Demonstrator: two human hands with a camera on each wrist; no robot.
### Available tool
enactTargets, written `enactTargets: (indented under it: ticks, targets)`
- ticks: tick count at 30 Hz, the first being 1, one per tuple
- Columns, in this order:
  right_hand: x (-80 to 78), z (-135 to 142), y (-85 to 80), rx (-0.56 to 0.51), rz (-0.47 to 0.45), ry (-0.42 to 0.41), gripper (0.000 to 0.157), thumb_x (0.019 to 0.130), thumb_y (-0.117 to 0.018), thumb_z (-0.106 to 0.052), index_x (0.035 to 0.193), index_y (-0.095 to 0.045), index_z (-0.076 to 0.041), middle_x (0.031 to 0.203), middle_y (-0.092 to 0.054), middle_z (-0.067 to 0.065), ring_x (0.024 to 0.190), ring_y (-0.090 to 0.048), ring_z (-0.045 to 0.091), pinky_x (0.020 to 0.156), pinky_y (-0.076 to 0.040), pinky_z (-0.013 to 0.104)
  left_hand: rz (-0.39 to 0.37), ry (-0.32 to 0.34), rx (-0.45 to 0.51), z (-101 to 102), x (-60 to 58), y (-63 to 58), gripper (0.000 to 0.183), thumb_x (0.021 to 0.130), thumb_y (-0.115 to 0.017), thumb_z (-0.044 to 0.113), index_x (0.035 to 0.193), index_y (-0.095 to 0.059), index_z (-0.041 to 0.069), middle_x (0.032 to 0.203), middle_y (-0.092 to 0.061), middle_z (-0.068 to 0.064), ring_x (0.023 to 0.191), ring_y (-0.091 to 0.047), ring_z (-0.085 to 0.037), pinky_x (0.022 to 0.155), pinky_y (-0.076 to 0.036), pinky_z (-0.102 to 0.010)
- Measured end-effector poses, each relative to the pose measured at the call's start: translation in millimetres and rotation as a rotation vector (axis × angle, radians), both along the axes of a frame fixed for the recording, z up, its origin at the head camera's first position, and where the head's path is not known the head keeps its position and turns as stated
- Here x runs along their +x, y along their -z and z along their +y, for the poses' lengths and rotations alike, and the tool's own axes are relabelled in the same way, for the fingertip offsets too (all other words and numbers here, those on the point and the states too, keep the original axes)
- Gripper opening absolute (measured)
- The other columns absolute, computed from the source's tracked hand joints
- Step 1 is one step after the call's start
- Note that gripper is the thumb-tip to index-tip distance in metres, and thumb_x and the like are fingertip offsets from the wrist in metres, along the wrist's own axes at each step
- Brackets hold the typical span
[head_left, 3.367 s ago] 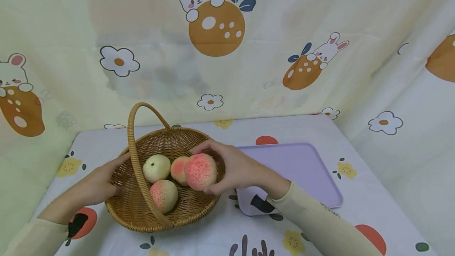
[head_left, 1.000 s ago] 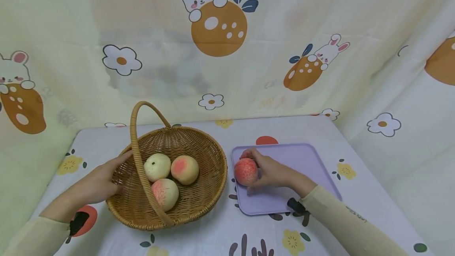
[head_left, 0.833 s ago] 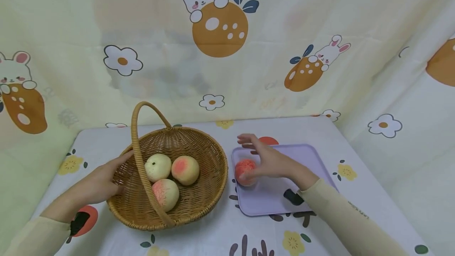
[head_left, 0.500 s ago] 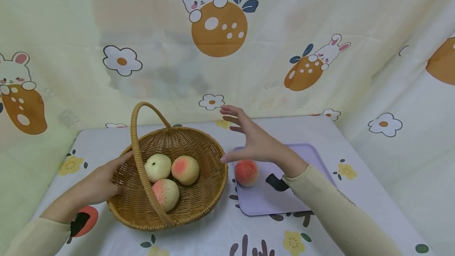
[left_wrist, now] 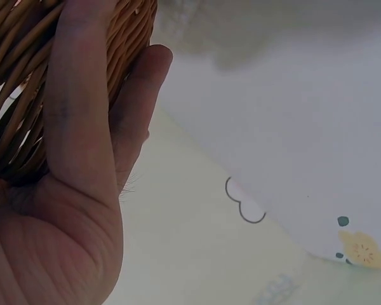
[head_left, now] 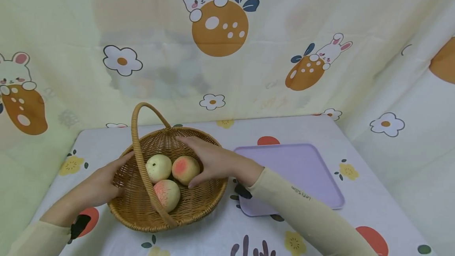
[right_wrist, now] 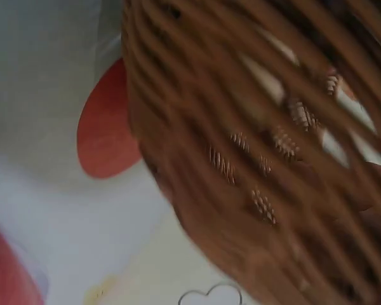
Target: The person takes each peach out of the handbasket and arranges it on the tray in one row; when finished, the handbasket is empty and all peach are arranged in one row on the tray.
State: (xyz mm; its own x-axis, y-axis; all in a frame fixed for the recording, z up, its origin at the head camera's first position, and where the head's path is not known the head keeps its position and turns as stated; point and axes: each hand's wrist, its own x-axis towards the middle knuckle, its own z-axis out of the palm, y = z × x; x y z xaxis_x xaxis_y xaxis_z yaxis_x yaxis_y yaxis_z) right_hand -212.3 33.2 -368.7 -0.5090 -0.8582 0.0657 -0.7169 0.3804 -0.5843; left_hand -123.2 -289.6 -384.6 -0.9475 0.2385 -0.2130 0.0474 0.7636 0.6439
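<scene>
White tablecloth point(head_left: 213, 240) printed with yellow flowers, red-orange shapes; cream rabbit-print curtain point(head_left: 160, 19) behind it and at both sides. Wicker basket point(head_left: 199, 204) on cloth's left half, lilac tray point(head_left: 298, 169) to right, partly hidden by beige sleeve point(head_left: 302, 212). Left hand point(head_left: 96, 185) grips basket's left rim. Right hand point(head_left: 215, 161) over right rim, thumb and fingers spread about orange-blushed peach point(head_left: 184, 170) in basket; contact, cannot tell. Pale peach point(head_left: 158, 168), pink-speckled peach point(head_left: 168, 195) just beside.
</scene>
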Motion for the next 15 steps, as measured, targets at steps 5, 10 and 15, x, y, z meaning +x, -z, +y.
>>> enactTargets:
  ticks: [5, 10, 15]
  targets:
    - [3.5, -13, 5.2, 0.134, -0.003, -0.006, 0.119, 0.073, -0.091, -0.037, 0.162, -0.017, -0.008, 0.164, -0.026, 0.009, 0.149, -0.025, 0.017, 0.118, -0.019, 0.028, 0.01, -0.002, 0.012, 1, 2.1, 0.8, 0.105, 0.074, -0.069, -0.008, 0.163, -0.017, 0.011, 0.156, -0.025, -0.037, 0.134, -0.034, -0.06, 0.088, -0.051, -0.061]
    - [5.4, -18, 8.3, 0.247, 0.02, 0.026, 0.116, 0.074, -0.091, -0.035, 0.161, -0.02, -0.008, 0.162, -0.033, 0.007, 0.147, -0.032, 0.017, 0.117, -0.023, 0.029, 0.022, -0.004, 0.01, 2, 1.8, 0.6, 0.105, 0.073, -0.07, -0.008, 0.163, -0.018, 0.01, 0.156, -0.025, -0.037, 0.134, -0.033, -0.061, 0.089, -0.05, -0.062]
    - [5.7, -23, 13.0, 0.326, 0.055, 0.025, 0.109, 0.074, -0.091, -0.031, 0.16, -0.027, -0.009, 0.159, -0.038, 0.006, 0.144, -0.037, 0.017, 0.115, -0.03, 0.031, 0.025, -0.006, -0.003, 2, 1.5, 1.3, 0.105, 0.073, -0.07, -0.007, 0.163, -0.018, 0.009, 0.156, -0.026, -0.037, 0.134, -0.035, -0.06, 0.089, -0.05, -0.062]
